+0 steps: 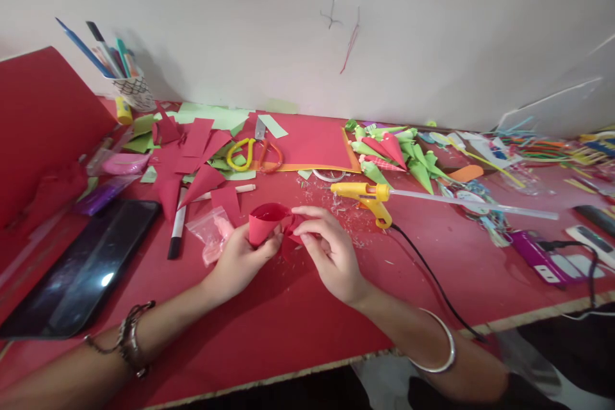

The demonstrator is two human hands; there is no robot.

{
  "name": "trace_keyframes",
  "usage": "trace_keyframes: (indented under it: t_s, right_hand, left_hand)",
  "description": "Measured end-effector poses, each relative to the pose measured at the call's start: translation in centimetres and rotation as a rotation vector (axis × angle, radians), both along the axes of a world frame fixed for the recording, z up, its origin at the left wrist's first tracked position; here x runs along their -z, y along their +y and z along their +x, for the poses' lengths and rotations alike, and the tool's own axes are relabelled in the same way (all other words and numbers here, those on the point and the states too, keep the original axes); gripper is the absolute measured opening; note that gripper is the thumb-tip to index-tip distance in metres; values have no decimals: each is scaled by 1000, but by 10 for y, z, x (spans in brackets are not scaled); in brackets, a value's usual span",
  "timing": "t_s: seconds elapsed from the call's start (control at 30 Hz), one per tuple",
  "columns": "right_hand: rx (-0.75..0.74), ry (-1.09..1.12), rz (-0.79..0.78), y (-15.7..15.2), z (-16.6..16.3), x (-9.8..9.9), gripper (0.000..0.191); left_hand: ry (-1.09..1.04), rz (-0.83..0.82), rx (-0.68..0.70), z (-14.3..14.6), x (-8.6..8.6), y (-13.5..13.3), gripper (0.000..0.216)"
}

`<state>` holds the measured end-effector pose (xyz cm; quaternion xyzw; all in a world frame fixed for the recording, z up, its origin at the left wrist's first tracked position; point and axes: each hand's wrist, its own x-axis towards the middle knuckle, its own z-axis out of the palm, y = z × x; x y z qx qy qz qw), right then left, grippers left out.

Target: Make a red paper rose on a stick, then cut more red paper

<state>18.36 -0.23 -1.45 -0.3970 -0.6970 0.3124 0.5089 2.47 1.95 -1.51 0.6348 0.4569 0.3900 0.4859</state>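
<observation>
Far left, a flat black glass-fronted device (79,269) lies on the red table (269,346); next, a clear plastic bag with pink contents (211,237). And here's the left hand (245,259), gripping a red paper cone (260,232), wide mouth up, above the table! At its right edge, the right hand (331,250) pinches a crinkled red paper piece (288,224), whether attached I can't tell. Further right, a yellow glue gun (360,192) lies near a pile of green and red paper cones (391,150).

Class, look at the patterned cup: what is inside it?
Several pens stand in the cup, their upper parts showing; the cup's side hides their lower ends.
</observation>
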Motion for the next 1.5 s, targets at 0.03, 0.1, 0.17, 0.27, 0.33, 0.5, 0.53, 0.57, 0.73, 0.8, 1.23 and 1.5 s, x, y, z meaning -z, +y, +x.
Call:
trace_keyframes:
  t_s: [0.03, 0.1, 0.17, 0.27, 0.33, 0.5, 0.53, 0.57, 0.73, 0.8, 1.23, 1.5]
  right_hand:
    - [-3, -17, 3, 0, 1, -1, 17]
    - [-33, -53, 9, 1, 2, -2, 17]
    - [-80, -129, 51, 1, 4, -3, 23]
    - [-120, -282, 160, 2, 6, -1, 39]
    - [-117, -355, 213, 2, 7, 2, 40]
    - [-68, -473, 282, 2, 6, 7, 38]
    - [-67, -489, 292, 2, 6, 7, 38]
    - [-67, -505, 304, 3, 6, 7, 38]
    - [-60, -567, 410, 2, 8, 5, 35]
    - [-64, -559, 418, 2, 9, 4, 33]
    - [-13, -165, 162, 2, 4, -4, 20]
    - [17, -128, 223, 3, 6, 4, 28]
  left_hand:
    - [-5, 2, -1, 0, 0, 0, 16]
    - [-19, 2, 1, -1, -1, 1, 15]
    - [-37, -13, 5, -3, -1, 2, 15]
    - [-56, -82, 7, -4, 0, 2, 19]
    - [-63, -139, 0, -5, 0, 2, 24]
    - [-71, -209, -27, -3, -1, -1, 29]
    - [-75, -223, -35, -2, -1, -2, 30]
    - [-80, -235, -41, -2, 0, -2, 30]
    - [-143, -242, -15, 0, 5, -5, 28]
    - [-167, -253, 14, 0, 5, -5, 28]
    - [-99, -223, 37, 1, 3, -5, 23]
    - [-75, -242, 23, 3, -2, -5, 28]
